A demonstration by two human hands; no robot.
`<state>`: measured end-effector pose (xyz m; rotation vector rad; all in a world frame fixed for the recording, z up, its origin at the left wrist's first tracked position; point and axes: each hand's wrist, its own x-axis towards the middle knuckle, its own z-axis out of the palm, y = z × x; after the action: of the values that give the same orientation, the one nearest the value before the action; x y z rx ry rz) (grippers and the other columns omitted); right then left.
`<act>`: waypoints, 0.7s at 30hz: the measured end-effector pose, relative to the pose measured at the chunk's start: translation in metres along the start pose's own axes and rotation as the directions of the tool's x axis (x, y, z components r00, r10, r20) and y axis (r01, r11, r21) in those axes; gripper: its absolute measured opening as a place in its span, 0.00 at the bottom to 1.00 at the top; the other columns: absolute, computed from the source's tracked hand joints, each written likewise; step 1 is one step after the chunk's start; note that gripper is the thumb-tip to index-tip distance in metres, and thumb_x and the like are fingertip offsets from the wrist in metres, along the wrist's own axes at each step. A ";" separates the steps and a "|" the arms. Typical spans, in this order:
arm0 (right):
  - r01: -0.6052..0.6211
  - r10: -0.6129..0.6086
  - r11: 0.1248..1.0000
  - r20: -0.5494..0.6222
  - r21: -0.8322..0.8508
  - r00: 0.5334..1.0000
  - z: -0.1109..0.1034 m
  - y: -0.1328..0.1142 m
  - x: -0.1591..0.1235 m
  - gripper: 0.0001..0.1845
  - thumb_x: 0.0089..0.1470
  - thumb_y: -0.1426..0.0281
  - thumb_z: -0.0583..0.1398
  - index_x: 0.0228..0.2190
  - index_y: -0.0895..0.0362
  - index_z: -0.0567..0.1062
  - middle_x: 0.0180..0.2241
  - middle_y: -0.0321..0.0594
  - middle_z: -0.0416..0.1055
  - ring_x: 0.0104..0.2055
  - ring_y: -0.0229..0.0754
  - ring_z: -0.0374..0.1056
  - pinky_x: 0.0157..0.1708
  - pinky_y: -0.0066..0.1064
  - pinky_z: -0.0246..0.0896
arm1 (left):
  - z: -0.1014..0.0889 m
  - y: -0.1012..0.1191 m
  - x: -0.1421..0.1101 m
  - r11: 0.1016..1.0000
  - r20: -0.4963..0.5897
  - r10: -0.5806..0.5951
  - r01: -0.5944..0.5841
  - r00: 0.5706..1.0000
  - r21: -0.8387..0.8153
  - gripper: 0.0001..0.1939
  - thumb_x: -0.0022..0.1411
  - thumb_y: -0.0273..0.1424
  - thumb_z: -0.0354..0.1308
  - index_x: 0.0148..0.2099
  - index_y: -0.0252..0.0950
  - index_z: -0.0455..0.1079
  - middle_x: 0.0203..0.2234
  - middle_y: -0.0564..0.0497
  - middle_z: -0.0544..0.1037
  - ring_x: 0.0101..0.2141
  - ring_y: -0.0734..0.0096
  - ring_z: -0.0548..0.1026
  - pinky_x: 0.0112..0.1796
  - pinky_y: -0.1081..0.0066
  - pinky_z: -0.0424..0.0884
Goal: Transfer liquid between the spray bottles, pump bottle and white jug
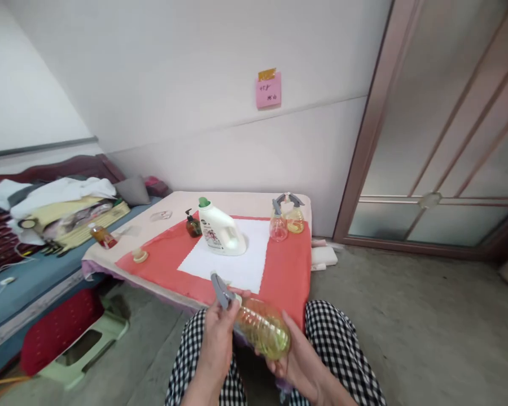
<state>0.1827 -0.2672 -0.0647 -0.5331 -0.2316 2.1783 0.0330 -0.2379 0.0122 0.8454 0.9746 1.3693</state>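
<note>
Above my lap I hold a clear spray bottle (pixel 262 324) of yellowish liquid, tilted on its side with its grey trigger head pointing up and left. My left hand (pixel 220 330) is closed around the neck just below the trigger. My right hand (pixel 294 358) cups the bottle's base. Beyond them, a large white detergent jug (pixel 220 231) with a green cap stands on a white cloth (pixel 254 270), which lies on a red cloth (pixel 288 276). A small brown pump bottle (pixel 193 226) is left of the jug.
Spray bottles (pixel 295 220) cluster at the table's back right. A beige round object (pixel 139 255) sits at the left. An amber bottle (pixel 103 235) lies near the left edge. A red-topped stool (pixel 61 330) is on the floor, and a sliding door (pixel 444 124) stands to the right.
</note>
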 end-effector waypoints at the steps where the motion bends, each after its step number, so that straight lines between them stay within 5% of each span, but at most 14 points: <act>1: -0.022 0.022 1.000 -0.018 0.003 1.000 0.004 0.007 -0.009 0.37 0.61 0.48 0.49 0.51 0.69 0.70 0.28 0.53 0.78 0.18 0.38 0.72 0.15 0.20 0.63 | 0.000 0.002 -0.007 0.999 0.042 -0.008 0.009 0.999 -0.036 0.17 0.53 0.39 0.66 0.41 0.32 0.75 0.40 0.41 0.80 0.45 0.55 0.76 0.47 0.60 0.68; 6: -0.020 0.018 1.000 -0.111 -0.012 0.994 0.023 0.037 -0.038 0.35 0.59 0.47 0.52 0.50 0.66 0.70 0.28 0.52 0.78 0.19 0.37 0.71 0.16 0.20 0.63 | 0.001 0.010 -0.031 0.999 0.090 0.015 -0.010 0.996 -0.053 0.13 0.57 0.40 0.63 0.37 0.34 0.73 0.39 0.42 0.80 0.43 0.59 0.77 0.48 0.62 0.66; 10: 0.218 -0.248 0.952 -0.124 -0.216 0.961 0.027 0.054 -0.045 0.32 0.52 0.47 0.60 0.48 0.60 0.71 0.32 0.48 0.77 0.21 0.38 0.70 0.16 0.23 0.61 | -0.001 0.017 -0.046 0.998 -0.034 0.020 -0.022 0.999 -0.058 0.14 0.58 0.42 0.61 0.36 0.36 0.70 0.35 0.44 0.81 0.42 0.59 0.77 0.47 0.62 0.66; 13: 0.480 -0.588 0.687 -0.030 -0.546 0.808 0.022 0.062 -0.048 0.34 0.42 0.58 0.70 0.50 0.53 0.70 0.46 0.46 0.74 0.41 0.47 0.73 0.37 0.34 0.71 | -0.003 0.024 -0.053 0.994 -0.114 0.022 -0.033 0.993 -0.099 0.14 0.56 0.41 0.63 0.34 0.34 0.70 0.34 0.43 0.81 0.42 0.57 0.77 0.46 0.61 0.67; 15: 0.546 -0.775 0.374 0.071 -0.749 0.628 0.021 0.066 -0.052 0.35 0.36 0.67 0.74 0.48 0.50 0.72 0.52 0.44 0.70 0.55 0.52 0.65 0.57 0.43 0.59 | -0.003 0.028 -0.056 0.987 -0.155 0.012 -0.037 0.988 -0.157 0.15 0.55 0.41 0.63 0.33 0.34 0.70 0.33 0.43 0.81 0.41 0.57 0.77 0.46 0.60 0.68; 17: 0.536 -0.851 0.169 0.152 -0.827 0.503 0.025 0.069 -0.057 0.33 0.33 0.69 0.74 0.45 0.49 0.74 0.54 0.43 0.69 0.61 0.56 0.58 0.63 0.48 0.47 | -0.004 0.032 -0.059 0.976 -0.179 -0.007 -0.032 0.984 -0.215 0.15 0.55 0.42 0.63 0.33 0.33 0.71 0.33 0.43 0.81 0.40 0.58 0.78 0.44 0.61 0.69; 19: 0.582 -0.851 0.227 0.132 -0.781 0.509 0.034 0.070 -0.062 0.37 0.34 0.65 0.74 0.48 0.48 0.72 0.57 0.44 0.66 0.62 0.56 0.56 0.63 0.48 0.46 | -0.005 0.036 -0.062 0.969 -0.193 -0.017 -0.032 0.981 -0.244 0.15 0.55 0.41 0.63 0.33 0.33 0.71 0.33 0.44 0.81 0.39 0.59 0.78 0.43 0.61 0.69; 21: 0.575 -0.730 0.548 -0.012 -0.608 0.684 0.045 0.067 -0.065 0.40 0.41 0.54 0.70 0.54 0.48 0.67 0.59 0.46 0.64 0.58 0.54 0.63 0.55 0.46 0.60 | -0.005 0.041 -0.066 0.971 -0.182 0.011 -0.054 0.983 -0.233 0.14 0.54 0.40 0.64 0.33 0.34 0.70 0.32 0.45 0.81 0.39 0.60 0.78 0.43 0.63 0.69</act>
<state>0.1498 -0.3588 -0.0291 -0.8908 -0.8154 1.2326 0.0153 -0.3025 0.0527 0.5672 0.9131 1.5756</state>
